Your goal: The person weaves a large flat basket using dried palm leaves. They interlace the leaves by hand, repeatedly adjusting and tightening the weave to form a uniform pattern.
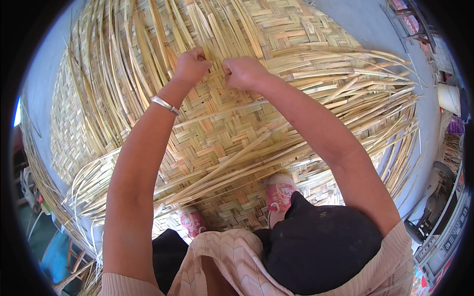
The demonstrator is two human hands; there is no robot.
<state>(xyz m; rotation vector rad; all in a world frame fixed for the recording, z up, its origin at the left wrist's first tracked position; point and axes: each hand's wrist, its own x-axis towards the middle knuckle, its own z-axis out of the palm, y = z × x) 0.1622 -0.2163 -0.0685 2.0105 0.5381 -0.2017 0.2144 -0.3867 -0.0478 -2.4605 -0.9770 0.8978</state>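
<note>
A large mat (207,133) of flat, pale yellow-green strips in a zigzag weave lies beneath me. Loose split-reed strips (136,59) run up its far left part, beyond my hands. My left hand (192,64), with a silver bangle at the wrist, is closed in a pinch on a strip at the edge of the weave. Close to its right, my right hand (244,73) is also closed, its thumb pressed to the curled fingers on a strip. The fingers partly hide what they grip. A small gap separates the two hands.
Long loose strip ends (365,93) fan out past the mat's right side. More strips cross the mat near my pink shoes (280,195). A wheeled vehicle (437,197) stands at the right, and a blue object (57,256) lies at the lower left.
</note>
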